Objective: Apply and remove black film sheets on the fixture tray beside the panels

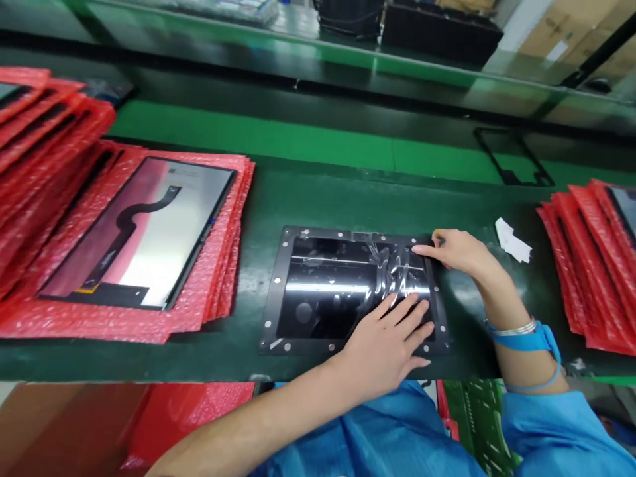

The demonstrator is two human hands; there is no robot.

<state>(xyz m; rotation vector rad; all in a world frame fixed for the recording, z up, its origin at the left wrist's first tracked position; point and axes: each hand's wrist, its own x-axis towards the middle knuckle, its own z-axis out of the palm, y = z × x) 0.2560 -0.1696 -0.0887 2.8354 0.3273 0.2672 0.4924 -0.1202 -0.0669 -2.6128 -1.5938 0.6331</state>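
Note:
A dark screen panel [328, 291] lies in a black frame [272, 301] dotted with round silver discs, on the green table. Clear film [392, 262] is wrinkled over the panel's right part. My left hand [390, 338] rests palm down with spread fingers on the panel's lower right part. At the frame's upper right corner is my right hand [450, 252], its index finger stretched out to the edge and its other fingers curled. Whether it pinches the film there is too small to tell.
Left on the table [308, 192], a display panel with a ribbon cable [154, 232] lies on red bubble bags [199, 318]. More red bags [581, 265] are stacked at the right. A white scrap [511, 240] and an empty black frame [514, 159] lie right.

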